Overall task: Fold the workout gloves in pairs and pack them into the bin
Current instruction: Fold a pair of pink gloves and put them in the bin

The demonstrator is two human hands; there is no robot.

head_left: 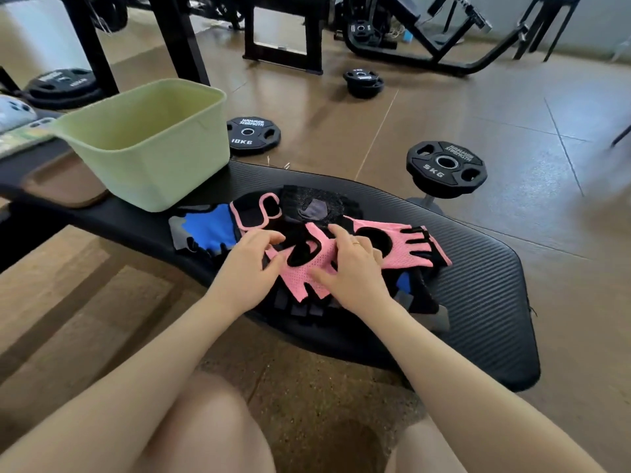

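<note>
So: bench pad (478,285) carries all. Bin (150,145) at pad's left end, looks empty, well apart from hands. Glove pile (307,233) mid-pad: blue glove (208,230) left, black glove (317,203) behind, pink glove (403,247) right, second pink glove (307,268) under both hands. Left hand (252,264) fingers curled, pinching pink glove's left edge. Right hand (355,264) spread flat, pressing it. Risk: overlapping gloves drag along when pink lifted; mismatched pairing; mesh fold springing open if released early.
</note>
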